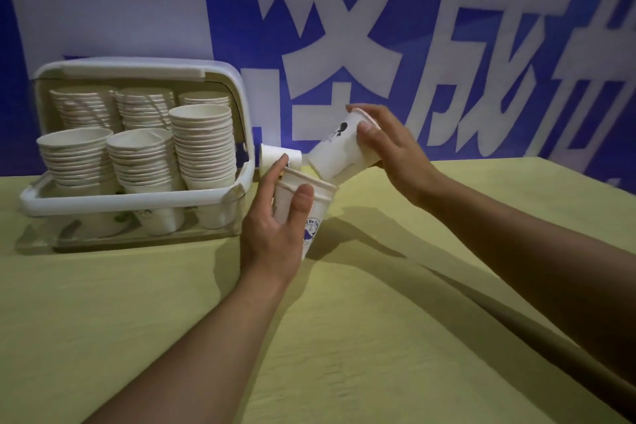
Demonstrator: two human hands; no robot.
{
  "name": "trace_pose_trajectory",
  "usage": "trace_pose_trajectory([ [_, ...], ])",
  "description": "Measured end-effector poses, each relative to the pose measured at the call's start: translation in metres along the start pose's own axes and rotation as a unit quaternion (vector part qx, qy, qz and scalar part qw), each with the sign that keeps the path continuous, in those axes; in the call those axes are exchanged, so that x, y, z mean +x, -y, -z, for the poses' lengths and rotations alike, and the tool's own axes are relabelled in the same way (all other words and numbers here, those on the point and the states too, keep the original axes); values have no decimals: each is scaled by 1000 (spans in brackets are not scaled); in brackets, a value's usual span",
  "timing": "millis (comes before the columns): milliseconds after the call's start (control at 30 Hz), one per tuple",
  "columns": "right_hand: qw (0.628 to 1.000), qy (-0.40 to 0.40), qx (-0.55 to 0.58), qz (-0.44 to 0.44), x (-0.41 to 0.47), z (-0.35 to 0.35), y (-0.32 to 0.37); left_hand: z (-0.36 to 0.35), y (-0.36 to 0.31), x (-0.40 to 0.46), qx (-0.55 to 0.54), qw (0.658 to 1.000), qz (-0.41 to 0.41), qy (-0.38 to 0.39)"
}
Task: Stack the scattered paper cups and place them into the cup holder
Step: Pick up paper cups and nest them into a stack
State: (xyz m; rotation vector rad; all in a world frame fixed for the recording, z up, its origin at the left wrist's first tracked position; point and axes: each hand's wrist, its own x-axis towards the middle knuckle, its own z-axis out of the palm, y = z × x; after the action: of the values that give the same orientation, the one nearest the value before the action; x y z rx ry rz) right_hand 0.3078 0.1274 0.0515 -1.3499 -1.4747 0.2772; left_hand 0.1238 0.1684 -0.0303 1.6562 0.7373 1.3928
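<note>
We look down along two bare forearms onto a yellow-green surface [344, 337] set against a blue wall with large white characters.

Our left hand [272, 227] is wrapped around a short stack of paper cups [311, 196], thumb on the near side and fingers curled round the far side. The stack stands upright with its open mouth facing up; whether its base touches the surface we cannot tell. A blue printed logo shows on the lowest cup.

Our right hand [389, 151] holds a single cup [339, 151], tilted so that its narrow base points down and left toward the mouth of the stack. The thumb presses on the cup's side and the fingers curve over its rim. The base sits just above the stack's rim, not yet inside it.

One more loose cup [275, 155] lies on its side just behind the left fingers.

To the left stands the white cup holder [223, 79], its lid raised, holding several tall nested columns of cups.

These cups look very light and thin-walled, so we judge that they will crush or go oval under a hard squeeze and tip over at a nudge. The rolled rim seems the stiffest part; a gentle hold near it keeps the mouth round, which nesting needs. The paper looks dry and easy to grip. The stack is best held low on its side, leaving the mouth free.
</note>
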Motion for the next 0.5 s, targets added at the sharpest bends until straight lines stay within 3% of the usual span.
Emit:
trace_pose_trajectory([
  [133, 980, 169, -105, -5, -11, -17, 19, -1, -4, -5, 38, 998, -37, 44],
  [200, 969, 229, -84, -29, -12, -32, 19, -2, -6, -4, 31, 998, -32, 37],
  [267, 974, 217, -26, -53, 0, -41, 13, -1, -5, 0, 8, 1000, -8, -4],
  [333, 988, 138, -21, -64, 22, -46, 0, 1, -1, 3, -33, 997, 29, -55],
  [400, 991, 69, -103, -46, 47, -55, -20, 3, 3, 7, -71, 990, 47, -111],
  [500, 962, 72, -262, -16, 84, -74, -54, 5, 6, 10, -86, 983, 47, -156],
])
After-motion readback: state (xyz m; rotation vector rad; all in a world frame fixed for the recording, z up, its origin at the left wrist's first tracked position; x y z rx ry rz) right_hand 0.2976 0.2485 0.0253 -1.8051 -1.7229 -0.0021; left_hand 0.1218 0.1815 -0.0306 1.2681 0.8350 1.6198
